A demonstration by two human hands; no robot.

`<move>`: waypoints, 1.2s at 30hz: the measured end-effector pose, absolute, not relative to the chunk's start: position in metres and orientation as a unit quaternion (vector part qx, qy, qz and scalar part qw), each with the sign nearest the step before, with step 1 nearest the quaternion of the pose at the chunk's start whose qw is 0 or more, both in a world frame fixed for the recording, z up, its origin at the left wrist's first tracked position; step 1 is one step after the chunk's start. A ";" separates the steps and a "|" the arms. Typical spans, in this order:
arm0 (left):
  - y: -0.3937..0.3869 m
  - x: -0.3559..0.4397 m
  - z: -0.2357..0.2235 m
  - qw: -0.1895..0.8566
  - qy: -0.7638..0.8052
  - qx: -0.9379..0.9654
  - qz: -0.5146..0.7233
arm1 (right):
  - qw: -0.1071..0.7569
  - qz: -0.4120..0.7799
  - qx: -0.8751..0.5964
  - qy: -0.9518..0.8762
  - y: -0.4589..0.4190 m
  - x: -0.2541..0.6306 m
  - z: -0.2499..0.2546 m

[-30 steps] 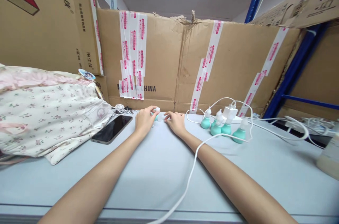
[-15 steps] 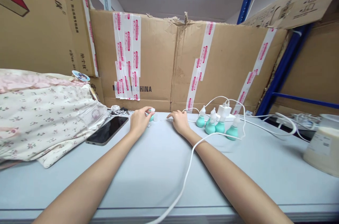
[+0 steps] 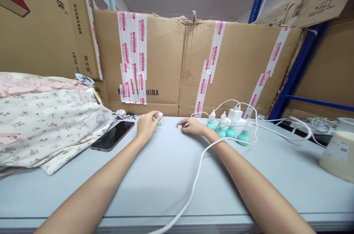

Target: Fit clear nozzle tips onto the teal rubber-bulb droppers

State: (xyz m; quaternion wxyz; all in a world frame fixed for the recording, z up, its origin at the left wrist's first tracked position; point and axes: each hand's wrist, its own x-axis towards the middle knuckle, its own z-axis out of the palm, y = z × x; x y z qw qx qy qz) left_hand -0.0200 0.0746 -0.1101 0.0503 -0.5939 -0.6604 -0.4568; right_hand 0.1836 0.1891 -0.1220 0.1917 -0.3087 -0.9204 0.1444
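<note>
- Head view: the left hand [image 3: 146, 125] is curled around a small teal bulb [image 3: 158, 119] with a white top, gripping it at the far middle of the tabletop [image 3: 155, 175], close to the cardboard wall [image 3: 171, 64].
- The right hand [image 3: 193, 126] lies just beside it, fingers low and nearly flat, pinching or touching a tiny white piece [image 3: 179, 127]; I can't tell whether it truly grips it.
- Just right of that hand stand four more teal bulbs [image 3: 229, 131] with white tips, upright in a cluster, with a white charger [image 3: 235, 113] behind them and a white cable [image 3: 199, 167] trailing over the right forearm toward the near edge.
- My guess: four bulbs look finished and set aside, while the one in the left hand is mid-way, its small white part apart from it.
- Left of the hands lie a dark phone [image 3: 113, 135] and folded flowered cloth [image 3: 47, 123]; a pale tub [image 3: 339, 151] sits far right.
</note>
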 end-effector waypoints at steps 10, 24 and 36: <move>0.076 -0.018 -0.113 0.047 -0.647 -0.627 -0.432 | 0.353 0.133 -0.361 -0.853 0.179 0.168 -0.127; 0.075 -0.016 -0.116 0.078 -0.648 -0.687 -0.320 | 0.286 0.081 -0.486 -0.822 0.173 0.156 -0.142; 0.073 -0.016 -0.115 0.109 -0.633 -0.689 -0.336 | 0.391 -0.074 -0.196 -0.896 0.140 0.153 -0.110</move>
